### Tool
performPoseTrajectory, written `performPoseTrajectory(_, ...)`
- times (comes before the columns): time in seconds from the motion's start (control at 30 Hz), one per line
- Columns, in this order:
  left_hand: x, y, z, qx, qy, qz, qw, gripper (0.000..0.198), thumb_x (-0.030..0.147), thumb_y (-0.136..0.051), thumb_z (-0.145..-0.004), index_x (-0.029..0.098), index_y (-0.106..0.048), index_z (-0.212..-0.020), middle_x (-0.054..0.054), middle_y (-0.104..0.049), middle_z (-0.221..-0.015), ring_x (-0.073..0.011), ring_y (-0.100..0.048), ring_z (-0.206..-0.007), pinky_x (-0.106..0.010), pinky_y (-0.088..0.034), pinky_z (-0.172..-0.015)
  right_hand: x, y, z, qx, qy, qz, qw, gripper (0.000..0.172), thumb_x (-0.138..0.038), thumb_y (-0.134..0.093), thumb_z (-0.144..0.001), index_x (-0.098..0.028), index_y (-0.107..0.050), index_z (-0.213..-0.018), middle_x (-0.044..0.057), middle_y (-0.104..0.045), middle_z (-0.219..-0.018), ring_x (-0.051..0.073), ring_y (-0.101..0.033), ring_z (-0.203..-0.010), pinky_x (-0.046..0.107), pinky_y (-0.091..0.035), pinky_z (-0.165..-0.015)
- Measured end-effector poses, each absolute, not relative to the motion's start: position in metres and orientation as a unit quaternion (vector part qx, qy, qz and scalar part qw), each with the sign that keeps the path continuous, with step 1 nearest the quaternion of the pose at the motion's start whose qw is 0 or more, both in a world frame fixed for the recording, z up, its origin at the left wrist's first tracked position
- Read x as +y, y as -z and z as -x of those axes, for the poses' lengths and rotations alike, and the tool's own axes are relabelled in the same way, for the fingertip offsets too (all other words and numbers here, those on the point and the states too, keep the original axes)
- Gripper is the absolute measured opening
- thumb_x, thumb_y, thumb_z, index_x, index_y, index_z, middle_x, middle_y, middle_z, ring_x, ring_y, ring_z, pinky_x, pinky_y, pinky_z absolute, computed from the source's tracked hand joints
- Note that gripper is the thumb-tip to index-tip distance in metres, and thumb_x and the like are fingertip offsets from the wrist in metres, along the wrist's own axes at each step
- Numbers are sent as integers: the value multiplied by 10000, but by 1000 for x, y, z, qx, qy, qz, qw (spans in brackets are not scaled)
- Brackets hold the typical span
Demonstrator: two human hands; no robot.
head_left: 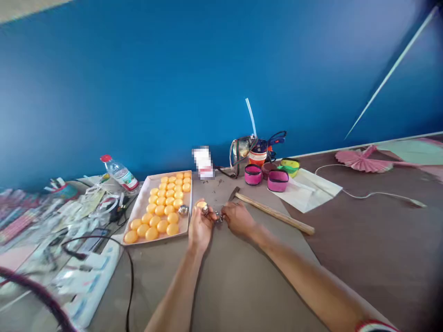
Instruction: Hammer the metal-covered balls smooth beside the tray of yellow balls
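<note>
My left hand [200,230] is closed round an orange ball [200,204] with a shiny metal piece [205,210] at its side. Facing it, my right hand [239,218] has its fingers pinched together. Small shiny metal parts [218,216] show between the two hands; whether the right fingers grip one of them is unclear. Left of my hands lies a shallow white tray [141,203] with rows of orange balls [161,201]. One ball-sized silvery metal thing [183,210] sits at the tray's right side.
A hammer [273,212] lies right of my hands, near a white sheet [308,189]. Pink cases [278,180], a striped cup [258,157] and a blurred white item [203,162] stand by the blue wall. A bottle [121,174], cables and clutter fill the left.
</note>
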State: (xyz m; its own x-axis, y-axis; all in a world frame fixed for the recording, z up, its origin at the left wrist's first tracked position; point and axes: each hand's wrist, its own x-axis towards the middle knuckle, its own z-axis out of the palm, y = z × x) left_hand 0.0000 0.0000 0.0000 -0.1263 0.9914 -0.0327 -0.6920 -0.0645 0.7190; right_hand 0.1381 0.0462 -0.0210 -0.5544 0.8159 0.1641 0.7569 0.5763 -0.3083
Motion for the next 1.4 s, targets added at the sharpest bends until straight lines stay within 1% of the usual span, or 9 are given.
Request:
performPoseTrajectory(0.13,1,1,1,305,-686,-246,613,257,364,-559,-794,202,-543,-993,2,-580,-700,-110,-545,-557,-248,-444,-596,45,19,-141,-871,-110,449,166,163,-164,-456,-819,-173,-619,-814,66,-604,-877,156,-540,-832,284,-273,-736)
performPoseTrajectory(0.37,0,-3,-3,320,-677,-237,619,297,420,-540,-793,208,-556,-1001,3,-580,-686,-110,-533,-534,-269,-443,-593,48,22,-142,-826,-166,426,330,158,-103,-439,-752,-166,-578,-788,39,-619,-816,140,-544,-794,268,-313,-754)
performPoseTrajectory(0.47,1,-2,-3,325,-676,-244,615,330,434,-528,-796,215,-547,-1041,0,-583,-695,-116,-533,-535,-281,-440,-593,49,22,-139,-770,-271,427,389,168,-93,-431,-712,-175,-567,-767,7,-611,-717,121,-529,-673,244,-351,-679)
performPoseTrajectory(0.57,2,1,-2,328,-675,-255,609,358,436,-527,-793,223,-536,-1080,-2,-587,-710,-117,-536,-542,-288,-441,-603,50,20,-135,-687,-401,414,442,68,-179,-490,-717,-185,-549,-751,-21,-568,-670,105,-493,-603,222,-362,-586)
performPoseTrajectory(0.63,3,3,-2,331,-675,-259,607,366,431,-535,-786,223,-533,-1087,1,-585,-709,-116,-535,-541,-289,-441,-603,50,17,-133,-631,-485,389,464,79,-254,-553,-704,-186,-538,-742,-39,-528,-626,93,-458,-553,216,-353,-535)
performPoseTrajectory(0.77,3,5,-2,328,-673,-269,606,343,402,-544,-781,220,-537,-1072,2,-586,-721,-118,-540,-549,-289,-439,-605,49,12,-132,-533,-626,325,467,190,-356,-614,-683,-180,-550,-713,-77,-437,-487,65,-367,-440,208,-284,-454)
performPoseTrajectory(0.87,2,6,-3,325,-668,-280,608,319,367,-541,-789,222,-535,-1073,3,-589,-736,-119,-549,-569,-284,-436,-613,48,8,-132,-490,-671,291,475,207,-351,-635,-671,-168,-584,-753,-62,-495,-498,72,-434,-469,214,-320,-491)
performPoseTrajectory(1.07,1,9,-6,338,-660,-312,594,334,338,-558,-781,217,-528,-1091,-5,-607,-756,-130,-569,-617,-299,-449,-655,44,3,-128,-485,-678,292,468,212,-323,-664,-615,-180,-556,-728,-69,-515,-519,75,-451,-457,231,-361,-503)
performPoseTrajectory(1.4,-1,15,-6,370,-638,-351,577,358,362,-549,-789,231,-526,-1122,-12,-611,-811,-153,-579,-718,-317,-458,-705,37,0,-124,-513,-671,315,433,178,-331,-603,-646,-176,-522,-682,-64,-486,-549,70,-413,-501,222,-337,-510)
